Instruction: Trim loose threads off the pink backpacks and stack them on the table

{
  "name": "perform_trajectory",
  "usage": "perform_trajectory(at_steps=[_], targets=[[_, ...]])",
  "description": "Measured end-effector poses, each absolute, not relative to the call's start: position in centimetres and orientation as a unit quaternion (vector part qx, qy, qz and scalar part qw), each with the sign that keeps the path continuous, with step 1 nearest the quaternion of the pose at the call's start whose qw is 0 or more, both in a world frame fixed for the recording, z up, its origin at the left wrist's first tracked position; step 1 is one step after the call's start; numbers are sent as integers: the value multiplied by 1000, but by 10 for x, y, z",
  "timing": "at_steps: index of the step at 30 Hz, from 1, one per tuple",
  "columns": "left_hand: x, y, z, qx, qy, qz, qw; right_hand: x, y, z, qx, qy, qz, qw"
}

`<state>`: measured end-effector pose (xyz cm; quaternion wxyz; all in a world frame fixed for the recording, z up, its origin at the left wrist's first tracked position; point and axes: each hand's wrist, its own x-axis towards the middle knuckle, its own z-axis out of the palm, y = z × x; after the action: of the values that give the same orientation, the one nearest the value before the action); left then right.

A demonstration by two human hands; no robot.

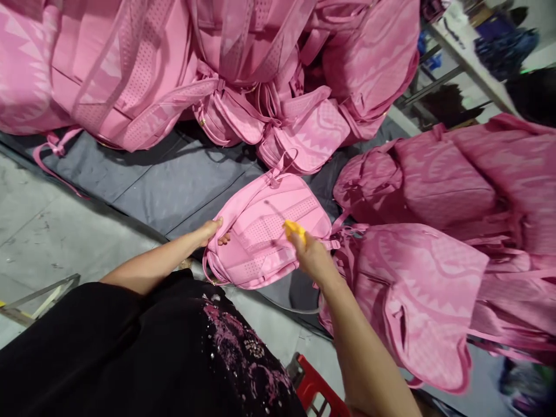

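A small pink backpack (260, 223) lies in front of me, its perforated back panel and straps facing up. My left hand (214, 233) is closed on the backpack's left edge, with the thumb on top and some fingers partly hidden. Over its right side, my right hand (306, 246) is closed around a yellow-handled tool (294, 228). A thin, blurred shaft seems to point from the tool up and left over the back panel; its exact kind is unclear. Beside the bag's top loop sits another small pink bag (310, 136).
Large pink backpacks (125, 75) crowd the far side of the dark grey cloth (130, 168). More pink bags (430, 278) are heaped at my right. A red plastic stool (319, 388) stands below my right arm, and a metal-framed rack (460, 58) is at the upper right.
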<state>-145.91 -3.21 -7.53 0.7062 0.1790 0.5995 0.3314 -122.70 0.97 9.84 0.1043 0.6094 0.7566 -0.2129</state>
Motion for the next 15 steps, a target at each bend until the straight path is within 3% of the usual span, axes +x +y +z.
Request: perform_trajectory(at_steps=[4, 6, 10, 13, 15], targets=[[-1441, -46, -69, 276, 645, 338, 628, -1233, 10, 114, 601, 757, -198, 162], [-1429, -55, -67, 410, 677, 314, 523, -1226, 9, 124, 633, 744, -148, 158], [-1411, -63, -63, 651, 661, 210, 309, -1198, 12, 143, 607, 745, -184, 207], [-1399, -66, -57, 691, 643, 212, 254, -1167, 15, 150, 692, 684, -60, 222], [-1385, -72, -52, 720, 615, 223, 232, -1147, 10, 151, 700, 672, -60, 236]])
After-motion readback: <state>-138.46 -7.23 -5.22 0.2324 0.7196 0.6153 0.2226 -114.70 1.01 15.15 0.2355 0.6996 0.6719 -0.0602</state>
